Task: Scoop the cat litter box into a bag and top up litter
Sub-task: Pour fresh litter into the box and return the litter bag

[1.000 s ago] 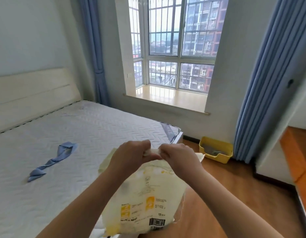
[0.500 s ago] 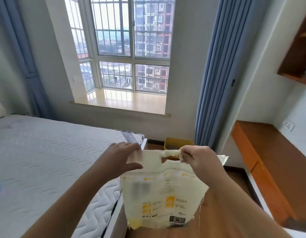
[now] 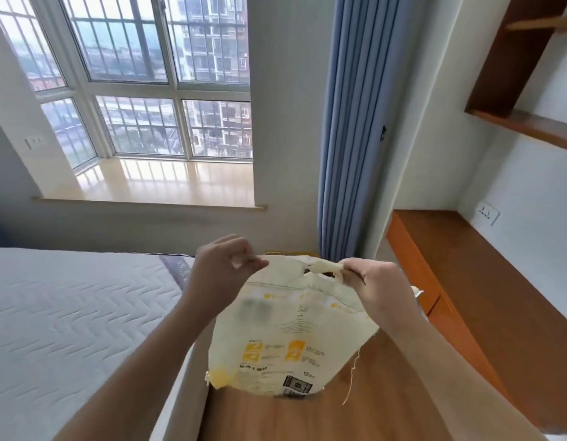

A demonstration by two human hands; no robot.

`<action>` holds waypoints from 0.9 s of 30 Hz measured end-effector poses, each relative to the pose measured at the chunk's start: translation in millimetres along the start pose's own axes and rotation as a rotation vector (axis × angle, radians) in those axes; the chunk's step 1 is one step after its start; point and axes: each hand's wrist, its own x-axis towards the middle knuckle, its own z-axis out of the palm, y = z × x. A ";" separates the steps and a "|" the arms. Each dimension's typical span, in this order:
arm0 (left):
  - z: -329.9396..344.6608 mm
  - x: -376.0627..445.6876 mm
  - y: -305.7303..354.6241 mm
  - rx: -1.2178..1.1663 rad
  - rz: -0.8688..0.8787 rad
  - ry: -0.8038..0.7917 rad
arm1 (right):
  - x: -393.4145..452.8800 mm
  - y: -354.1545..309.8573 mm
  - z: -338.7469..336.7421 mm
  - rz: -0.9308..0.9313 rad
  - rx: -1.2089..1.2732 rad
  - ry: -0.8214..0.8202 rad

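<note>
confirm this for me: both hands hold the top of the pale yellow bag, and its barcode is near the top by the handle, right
Not quite. In the head view both hands, left hand and right hand, do hold the top of the pale yellow bag, but the barcode is near the bottom edge, far from the handle.

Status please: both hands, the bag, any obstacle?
Left hand and right hand pinch litter bag top, bag aloft. Litter box mostly hidden behind it.

Bright window point(image 3: 142, 74) daylight, glossy sill point(image 3: 167, 183) glare, wide-angle edge warping
</note>
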 end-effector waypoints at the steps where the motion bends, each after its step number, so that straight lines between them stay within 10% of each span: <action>1: 12.0 12.2 -0.5 0.006 0.002 0.007 | 11.4 14.5 1.5 -0.002 0.010 -0.015; 12: 94.2 102.8 -16.7 0.098 0.007 -0.031 | 120.8 90.1 15.8 -0.219 -0.040 -0.352; 27: 156.3 222.9 -117.2 0.051 -0.057 0.036 | 286.2 105.4 114.8 -0.296 0.072 -0.092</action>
